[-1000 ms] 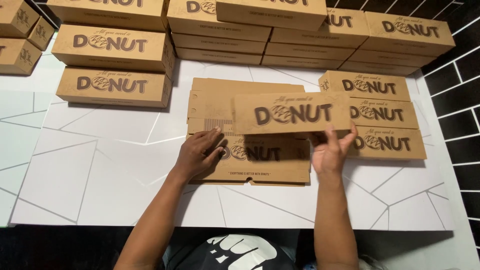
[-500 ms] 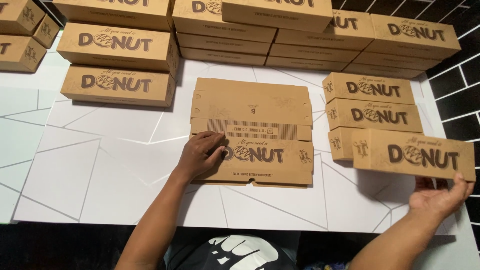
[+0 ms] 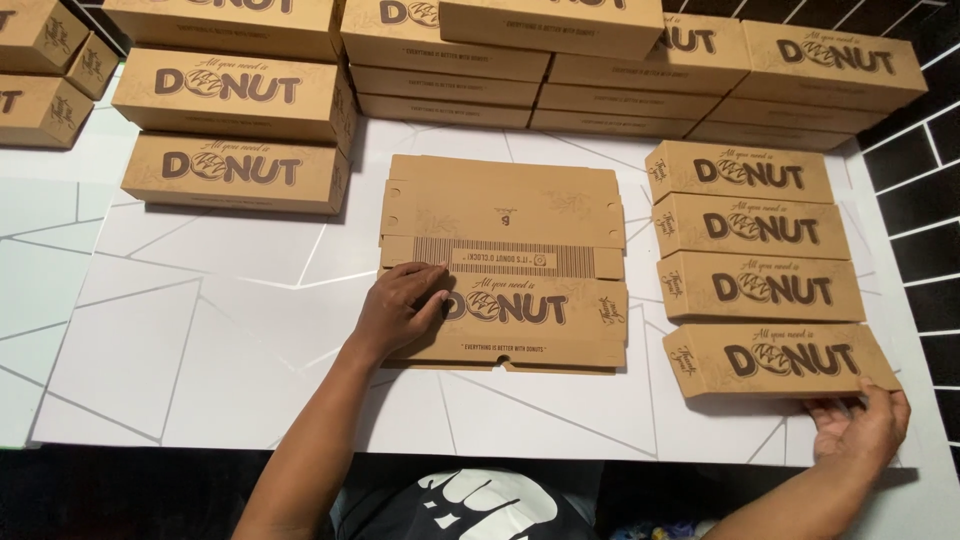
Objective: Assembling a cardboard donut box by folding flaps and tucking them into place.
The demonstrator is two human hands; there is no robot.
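Observation:
A stack of flat, unfolded brown cardboard box blanks point(image 3: 520, 225) lies in the middle of the white table. My left hand point(image 3: 398, 305) rests on the blank's left edge, fingers spread on the card. A folded brown box point(image 3: 780, 358) sits at the front right, the nearest one in a row of several like boxes point(image 3: 745, 228). My right hand point(image 3: 860, 425) is at the lower right corner of that box, fingers curled against its front edge.
More folded brown boxes are stacked along the back point(image 3: 500, 40) and at the left point(image 3: 235, 130), with several at the far left corner point(image 3: 45, 70). The white table point(image 3: 180, 330) has thin grey lines; black tiled wall lies to the right point(image 3: 930, 200).
My right hand carried a folded box from above the flat blanks to the right and set it down as the nearest box in the right-hand row. My left hand stayed put.

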